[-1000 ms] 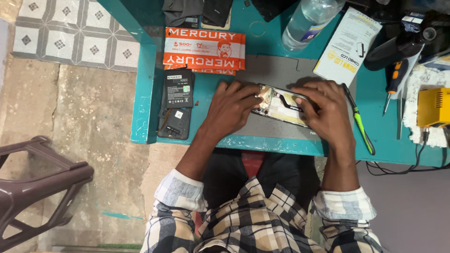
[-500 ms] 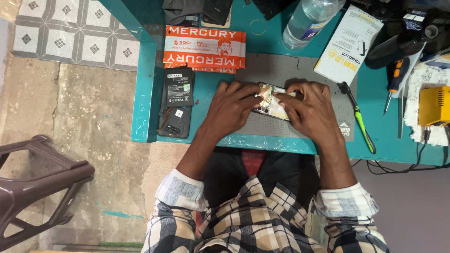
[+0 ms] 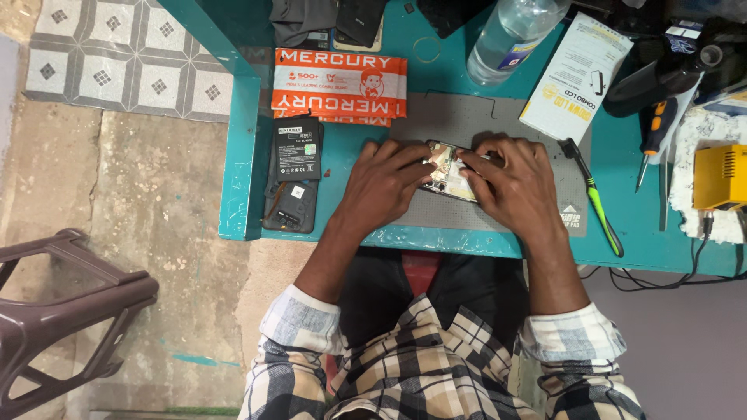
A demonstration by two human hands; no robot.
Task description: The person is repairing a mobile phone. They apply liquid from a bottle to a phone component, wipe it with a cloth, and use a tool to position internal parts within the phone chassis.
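Note:
An opened phone [image 3: 446, 168] with its inner parts showing lies on a grey work mat [image 3: 467, 120] on the teal table [image 3: 241, 155]. My left hand [image 3: 385, 183] rests on the phone's left end with fingers pressing its edge. My right hand [image 3: 513, 183] covers its right end, fingertips on the exposed inside. Most of the phone is hidden under both hands.
A black battery [image 3: 296, 149] lies on a dark phone part [image 3: 289, 206] at the left. An orange packet [image 3: 339, 83], a clear bottle [image 3: 510, 35], a white box [image 3: 576, 78], a green-handled tool [image 3: 597, 201], an orange-handled screwdriver [image 3: 654, 128] and a yellow device [image 3: 720, 177] surround the mat. A brown plastic stool [image 3: 54, 311] stands on the floor.
Both hands have drawn closer together over the phone, the right hand shifting left. The phone shows less between them than a second ago.

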